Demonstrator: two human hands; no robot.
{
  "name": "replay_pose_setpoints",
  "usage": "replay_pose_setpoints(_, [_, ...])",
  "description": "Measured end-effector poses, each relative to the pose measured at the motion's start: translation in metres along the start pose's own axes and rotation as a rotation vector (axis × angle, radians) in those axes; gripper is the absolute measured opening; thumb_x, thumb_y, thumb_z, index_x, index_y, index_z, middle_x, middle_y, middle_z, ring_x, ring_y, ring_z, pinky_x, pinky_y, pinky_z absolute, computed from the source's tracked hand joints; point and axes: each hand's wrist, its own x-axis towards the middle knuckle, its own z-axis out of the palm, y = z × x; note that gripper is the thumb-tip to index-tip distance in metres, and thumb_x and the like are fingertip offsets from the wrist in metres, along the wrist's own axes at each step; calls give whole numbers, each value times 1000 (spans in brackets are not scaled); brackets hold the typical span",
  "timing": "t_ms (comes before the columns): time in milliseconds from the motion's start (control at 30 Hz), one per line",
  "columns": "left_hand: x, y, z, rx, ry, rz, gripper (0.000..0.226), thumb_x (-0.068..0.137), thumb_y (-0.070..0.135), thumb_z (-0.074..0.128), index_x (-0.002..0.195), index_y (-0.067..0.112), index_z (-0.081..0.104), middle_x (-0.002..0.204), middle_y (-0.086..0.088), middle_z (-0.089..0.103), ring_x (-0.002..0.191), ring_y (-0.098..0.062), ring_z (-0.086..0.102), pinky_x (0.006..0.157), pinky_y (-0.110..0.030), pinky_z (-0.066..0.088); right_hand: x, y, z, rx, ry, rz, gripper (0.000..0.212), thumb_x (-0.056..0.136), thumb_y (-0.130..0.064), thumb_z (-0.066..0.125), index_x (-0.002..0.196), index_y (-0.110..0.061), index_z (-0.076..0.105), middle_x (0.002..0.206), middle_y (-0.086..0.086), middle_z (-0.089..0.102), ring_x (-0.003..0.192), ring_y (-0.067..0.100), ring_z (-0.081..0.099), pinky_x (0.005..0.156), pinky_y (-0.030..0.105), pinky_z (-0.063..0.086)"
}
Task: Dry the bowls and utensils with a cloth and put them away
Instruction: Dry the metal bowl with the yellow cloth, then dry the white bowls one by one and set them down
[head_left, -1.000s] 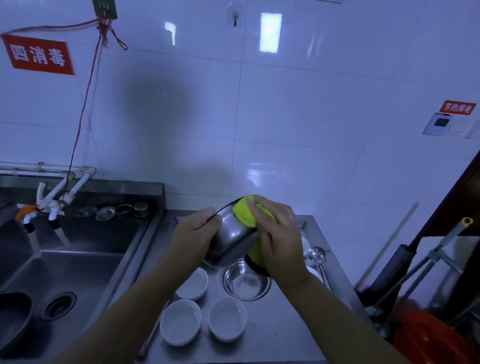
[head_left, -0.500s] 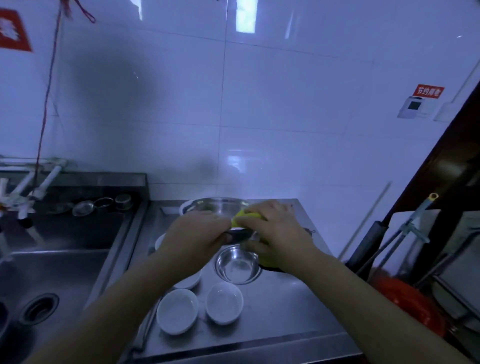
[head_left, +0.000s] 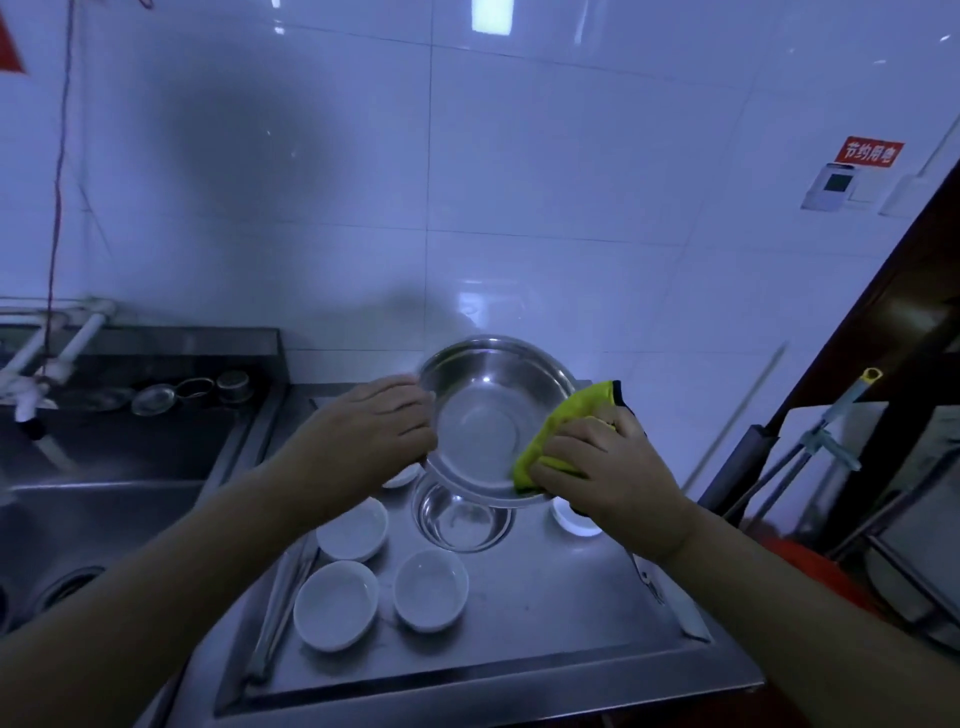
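Observation:
A large steel bowl (head_left: 483, 415) is held tilted toward me above the steel drainboard (head_left: 545, 613). My left hand (head_left: 363, 436) grips its left rim. My right hand (head_left: 597, 467) holds a yellow cloth (head_left: 566, 426) pressed over the bowl's right rim and inner wall. Below it a smaller steel bowl (head_left: 462, 519) stands on the drainboard. Three white bowls (head_left: 353, 527), (head_left: 335, 603), (head_left: 431, 587) sit in front of it, and parts of two more white dishes (head_left: 574, 519), (head_left: 402, 475) show under my hands. Steel chopsticks (head_left: 278, 603) lie along the left edge.
A deep sink (head_left: 104, 499) lies to the left with white taps (head_left: 52, 358) and small metal lids (head_left: 156, 397) on its back ledge. A utensil handle (head_left: 647, 574) lies at the drainboard's right edge. Mop handles (head_left: 826, 431) and a red bucket (head_left: 810, 566) stand at right. Tiled wall behind.
The large bowl has been turned from outside-facing to open side toward me. The cloth moved from its outer surface to the right rim and inside. My view tipped downward.

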Motion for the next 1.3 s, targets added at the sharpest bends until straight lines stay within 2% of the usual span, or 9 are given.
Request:
replay_pose_setpoints(100, [11, 14, 11, 8, -8, 50, 22, 77, 7, 48, 81, 21, 65, 84, 0, 66, 84, -18, 64, 112, -32, 30, -16, 8, 5, 77, 3, 22, 17, 93, -12, 59, 85, -19, 72, 87, 0, 68, 84, 23, 60, 79, 37, 42])
replay_pose_setpoints(167, [21, 26, 19, -28, -11, 53, 22, 80, 7, 47, 79, 20, 64, 80, 0, 63, 78, -19, 62, 90, -33, 52, -29, 10, 9, 142, -32, 58, 13, 88, -8, 64, 88, -18, 73, 87, 1, 68, 82, 25, 62, 78, 37, 44])
replay_pose_setpoints(200, [27, 34, 23, -34, -9, 55, 22, 82, 7, 46, 78, 20, 63, 77, 1, 62, 75, -19, 60, 77, -29, 52, -35, 9, 11, 176, -64, 75, 14, 84, -5, 67, 89, -17, 73, 87, 1, 68, 81, 25, 62, 77, 37, 45])
replay_pose_setpoints(300, [51, 58, 44, -42, -2, 90, 14, 79, 8, 59, 75, 21, 63, 72, 1, 59, 69, -18, 57, 72, -26, 44, -52, 3, 18, 273, -173, 145, 14, 81, -14, 70, 94, -16, 73, 85, 2, 68, 77, 26, 62, 71, 39, 48])
replay_pose_setpoints(400, [79, 78, 68, -74, -12, 75, 17, 78, 10, 52, 73, 21, 65, 70, 1, 59, 67, -19, 59, 69, -27, 46, -74, 14, 21, 386, -229, 249, 30, 72, -20, 77, 101, -13, 73, 86, 4, 69, 78, 27, 63, 69, 38, 49])
replay_pose_setpoints(500, [100, 94, 95, -117, -105, 13, 11, 70, 12, 61, 74, 21, 65, 71, 0, 61, 67, -20, 59, 61, -27, 47, -109, 42, 21, 403, -175, 399, 35, 71, -18, 77, 104, -9, 72, 89, 6, 69, 84, 25, 58, 74, 36, 46])
replay_pose_setpoints(667, [116, 130, 149, -195, -248, -99, 27, 52, 6, 82, 67, 21, 66, 63, 1, 60, 58, -19, 58, 53, -25, 45, -179, 93, 21, 355, -148, 645, 31, 75, -13, 72, 106, -6, 71, 92, 11, 69, 82, 32, 64, 74, 43, 47])
replay_pose_setpoints(900, [107, 208, 221, -322, -475, -121, 29, 43, 9, 85, 56, 20, 61, 56, 2, 56, 50, -18, 55, 46, -23, 40, -249, 110, 36, 357, -192, 910, 36, 71, -11, 69, 107, -5, 71, 90, 15, 67, 85, 32, 58, 78, 42, 47])
replay_pose_setpoints(1300, [102, 268, 272, -387, -493, -107, 33, 40, 17, 88, 50, 20, 57, 52, 1, 53, 48, -18, 54, 43, -24, 39, -284, 89, 66, 476, -276, 1033, 36, 72, -8, 74, 108, -11, 71, 92, 9, 66, 89, 25, 56, 82, 37, 44])
